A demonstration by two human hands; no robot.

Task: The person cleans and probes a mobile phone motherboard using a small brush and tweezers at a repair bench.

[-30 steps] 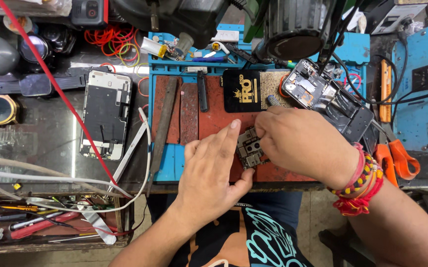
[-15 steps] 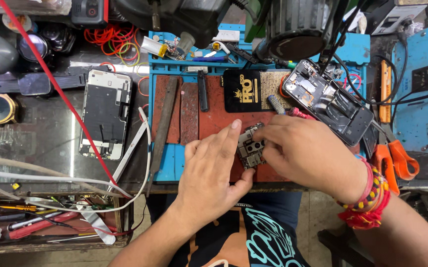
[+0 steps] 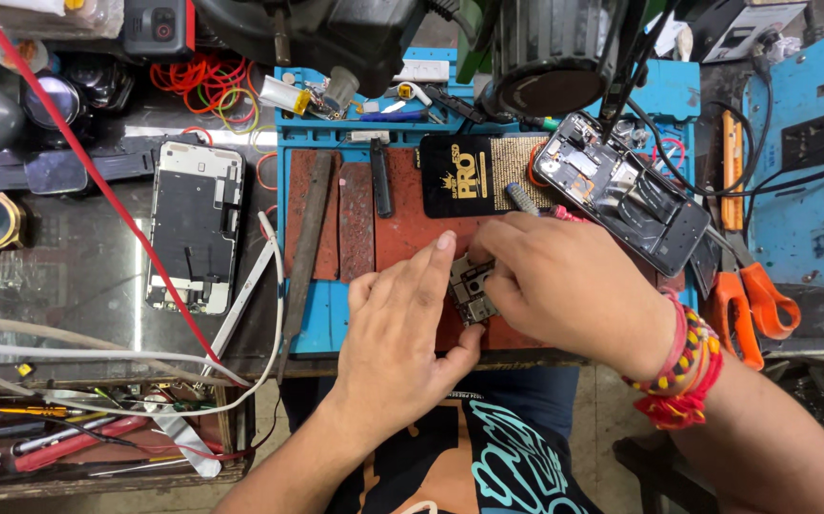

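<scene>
A small grey circuit board (image 3: 470,288) lies on the red centre of the blue work mat (image 3: 309,328), near the front edge. My left hand (image 3: 402,328) presses flat beside it, fingers stretched, thumb touching the board's lower edge. My right hand (image 3: 564,281) covers the board's right side with curled fingers and holds a small tool with a ridged grey handle (image 3: 522,198). An opened phone body (image 3: 619,190) lies just behind my right hand.
A second opened phone (image 3: 195,227) lies left on the glass bench. A flat metal file (image 3: 305,238) rests on the mat. Orange-handled scissors (image 3: 747,293) sit at the right. A black microscope (image 3: 545,57) hangs overhead. Loose tools (image 3: 69,443) fill a tray at lower left.
My right hand has slid slightly down and left over the board. My left hand keeps pressing in the same place.
</scene>
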